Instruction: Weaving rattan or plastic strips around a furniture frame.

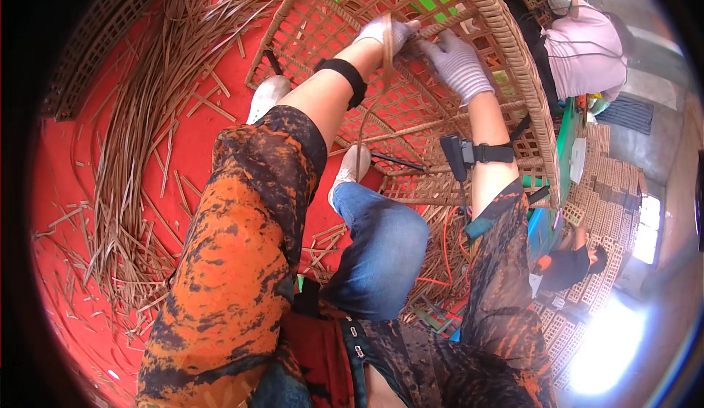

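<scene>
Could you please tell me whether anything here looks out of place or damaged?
Short brown pieces lie scattered over the red floor, around the long bundle of strips on the left; their random angles look untidy beside the bundle. I see no clear damage to the woven piece under the hands.

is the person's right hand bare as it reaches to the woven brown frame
No, the right hand wears a pale striped glove that covers it down to the wrist.
</scene>
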The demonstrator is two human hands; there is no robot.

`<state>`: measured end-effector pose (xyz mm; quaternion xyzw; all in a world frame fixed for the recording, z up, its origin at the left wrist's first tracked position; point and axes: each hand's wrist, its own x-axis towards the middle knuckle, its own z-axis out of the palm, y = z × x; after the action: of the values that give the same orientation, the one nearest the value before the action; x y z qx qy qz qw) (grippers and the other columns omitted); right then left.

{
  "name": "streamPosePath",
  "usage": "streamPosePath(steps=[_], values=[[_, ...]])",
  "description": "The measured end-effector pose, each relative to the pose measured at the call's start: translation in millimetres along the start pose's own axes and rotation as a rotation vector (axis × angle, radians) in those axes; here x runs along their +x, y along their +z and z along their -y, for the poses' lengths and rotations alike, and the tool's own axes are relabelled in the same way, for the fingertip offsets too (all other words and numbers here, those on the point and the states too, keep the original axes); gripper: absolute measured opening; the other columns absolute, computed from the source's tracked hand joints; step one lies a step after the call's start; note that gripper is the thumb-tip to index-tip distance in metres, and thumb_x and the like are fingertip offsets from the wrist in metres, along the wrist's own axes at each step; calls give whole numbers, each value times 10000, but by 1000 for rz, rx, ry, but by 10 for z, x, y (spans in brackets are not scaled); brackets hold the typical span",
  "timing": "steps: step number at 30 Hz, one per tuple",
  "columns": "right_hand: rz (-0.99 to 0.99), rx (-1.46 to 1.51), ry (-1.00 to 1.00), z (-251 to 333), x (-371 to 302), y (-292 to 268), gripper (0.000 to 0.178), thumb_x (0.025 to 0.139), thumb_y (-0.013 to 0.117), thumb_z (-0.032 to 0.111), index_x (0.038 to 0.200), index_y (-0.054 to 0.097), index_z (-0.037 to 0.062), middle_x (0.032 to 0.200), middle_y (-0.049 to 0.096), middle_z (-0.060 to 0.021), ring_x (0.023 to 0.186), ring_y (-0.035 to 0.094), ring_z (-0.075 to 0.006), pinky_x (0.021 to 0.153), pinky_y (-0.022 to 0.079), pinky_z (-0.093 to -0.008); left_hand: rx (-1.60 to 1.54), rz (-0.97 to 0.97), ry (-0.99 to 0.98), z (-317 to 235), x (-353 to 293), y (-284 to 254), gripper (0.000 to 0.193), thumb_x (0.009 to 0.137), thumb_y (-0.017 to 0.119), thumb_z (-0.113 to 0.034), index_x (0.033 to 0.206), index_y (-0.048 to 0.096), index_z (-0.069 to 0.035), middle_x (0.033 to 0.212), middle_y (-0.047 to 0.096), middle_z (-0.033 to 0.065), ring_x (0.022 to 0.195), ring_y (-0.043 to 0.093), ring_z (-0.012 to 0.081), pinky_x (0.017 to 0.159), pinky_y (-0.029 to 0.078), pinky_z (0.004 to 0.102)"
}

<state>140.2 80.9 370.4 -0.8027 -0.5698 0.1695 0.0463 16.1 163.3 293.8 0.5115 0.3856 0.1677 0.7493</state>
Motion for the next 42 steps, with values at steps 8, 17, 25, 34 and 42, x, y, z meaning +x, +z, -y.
streamPosePath(steps=[8, 17, 25, 34, 42], values=[[-275, 225, 24, -856, -2299, 962, 229, 962, 507, 205, 869, 568, 6, 637, 504, -160, 558, 522, -203, 520, 417, -368, -167, 135, 115, 45, -98, 59, 281, 871, 493, -56, 1075, 684, -76, 815, 667, 14, 680, 626, 113, 602, 503, 247], [392, -84, 428, -919, -6543, 1741, 283, 958, 450, 223, 920, 584, -23, 804, 591, -268, 780, 584, -466, 632, 459, -475, 515, -220, 621, 272, -194, 301, 457, 825, 625, -190, 1253, 532, -59, 1072, 606, 132, 923, 619, 251, 818, 499, 324], [1029, -17, 439, -953, -5553, 1312, 301, 856, 527, 206, 1075, 626, 26, 1041, 638, -253, 957, 630, -404, 810, 514, -471, 165, -256, 319, 186, -148, 154, 356, 902, 566, -330, 1107, 661, -54, 865, 693, 101, 694, 629, 183, 677, 521, 316], [-105, 414, 113, -369, -1557, 454, 361, 952, 481, 204, 1282, 517, 62, 915, 668, -142, 755, 662, -210, 706, 531, -342, -124, -95, 63, 311, 197, -54, 369, 954, 499, -371, 924, 688, -55, 797, 696, 17, 545, 545, 107, 459, 386, 270], [77, 913, 18, 66, 32, 204, 367, 909, 553, 179, 1259, 522, 72, 742, 649, -87, 587, 607, -161, 566, 513, -319, -335, 98, 104, 314, 369, 112, 345, 963, 522, -348, 967, 689, -46, 722, 652, 43, 568, 559, 145, 522, 433, 261]])
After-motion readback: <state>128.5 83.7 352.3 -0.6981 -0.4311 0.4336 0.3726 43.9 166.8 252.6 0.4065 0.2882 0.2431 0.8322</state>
